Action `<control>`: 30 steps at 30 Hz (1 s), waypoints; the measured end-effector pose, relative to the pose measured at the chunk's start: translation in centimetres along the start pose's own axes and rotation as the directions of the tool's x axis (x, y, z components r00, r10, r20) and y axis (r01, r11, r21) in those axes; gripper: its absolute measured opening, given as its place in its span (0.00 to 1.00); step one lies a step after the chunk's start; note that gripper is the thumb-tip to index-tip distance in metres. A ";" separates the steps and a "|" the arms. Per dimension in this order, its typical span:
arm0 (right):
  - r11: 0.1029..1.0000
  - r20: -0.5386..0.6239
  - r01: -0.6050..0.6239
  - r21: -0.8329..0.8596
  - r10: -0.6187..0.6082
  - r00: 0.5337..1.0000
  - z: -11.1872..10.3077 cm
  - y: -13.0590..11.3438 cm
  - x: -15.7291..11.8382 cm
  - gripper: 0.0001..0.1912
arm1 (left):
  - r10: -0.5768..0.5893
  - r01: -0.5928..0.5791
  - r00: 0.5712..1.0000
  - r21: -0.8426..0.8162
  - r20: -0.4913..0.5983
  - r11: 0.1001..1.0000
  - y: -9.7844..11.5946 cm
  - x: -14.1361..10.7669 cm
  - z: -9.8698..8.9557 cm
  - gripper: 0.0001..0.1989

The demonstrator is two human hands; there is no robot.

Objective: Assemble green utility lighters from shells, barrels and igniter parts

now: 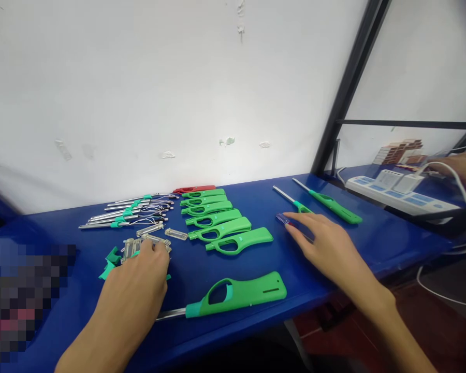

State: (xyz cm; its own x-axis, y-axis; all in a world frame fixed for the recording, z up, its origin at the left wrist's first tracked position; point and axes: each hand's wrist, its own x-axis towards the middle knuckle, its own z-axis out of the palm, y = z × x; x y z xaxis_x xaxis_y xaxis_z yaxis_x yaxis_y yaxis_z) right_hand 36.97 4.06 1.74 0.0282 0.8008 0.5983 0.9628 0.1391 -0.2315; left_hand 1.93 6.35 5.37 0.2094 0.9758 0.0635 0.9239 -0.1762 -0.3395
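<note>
My left hand (pixel 140 282) is over a pile of clear plastic tanks (pixel 131 248), fingers pressed together; what they hold, if anything, is hidden. Beside it lie teal trigger pieces (pixel 111 261). Between thumb and forefinger, my right hand (pixel 322 243) pinches a small dark blue and red piece (pixel 283 219) low over the table. A green lighter (pixel 248 292) with a metal rod lies along the front. Several green handle shells (pixel 243 241) form a row in the middle, with a red shell (pixel 196 189) behind them. Metal rods with wires (pixel 118 219) are at the left.
Two rod-tipped green lighters lie at the right, one (pixel 336 207) whole in view, the other (pixel 303 208) partly behind my right hand. Beyond the black frame post (pixel 345 88) are a white power strip (pixel 404 197) and another person's hand (pixel 460 168).
</note>
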 end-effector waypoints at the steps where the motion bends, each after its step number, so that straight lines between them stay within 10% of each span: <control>1: 1.000 0.039 0.015 -0.004 -0.015 0.999 0.4 -0.1 0.6 0.18 | -0.005 0.005 1.000 0.000 -0.007 1.000 0.0 0.0 -0.3 0.18; 10: 0.998 0.224 0.066 -0.009 -0.062 0.973 1.8 -0.6 3.3 0.19 | 0.027 -0.158 0.943 -0.373 -0.332 0.915 1.0 -0.9 -4.0 0.12; 21: 0.831 -0.141 0.081 0.551 -0.003 0.990 -8.2 -6.1 2.8 0.18 | -0.037 -0.205 0.939 -0.644 -0.342 0.737 1.4 0.0 -4.3 0.19; 30: 0.776 -0.200 0.056 0.628 0.091 0.976 -10.1 -9.4 0.4 0.14 | 0.031 -0.385 0.916 -0.851 -0.401 0.358 2.5 -0.3 -5.4 0.11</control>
State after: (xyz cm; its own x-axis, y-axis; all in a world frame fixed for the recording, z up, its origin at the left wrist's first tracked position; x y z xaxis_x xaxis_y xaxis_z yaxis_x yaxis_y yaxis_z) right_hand 30.66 -2.86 11.92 0.1683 0.6776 0.7159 0.5804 0.5189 -0.6276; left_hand 5.92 4.95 9.58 0.3489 0.8359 0.4238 0.5222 -0.5489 0.6527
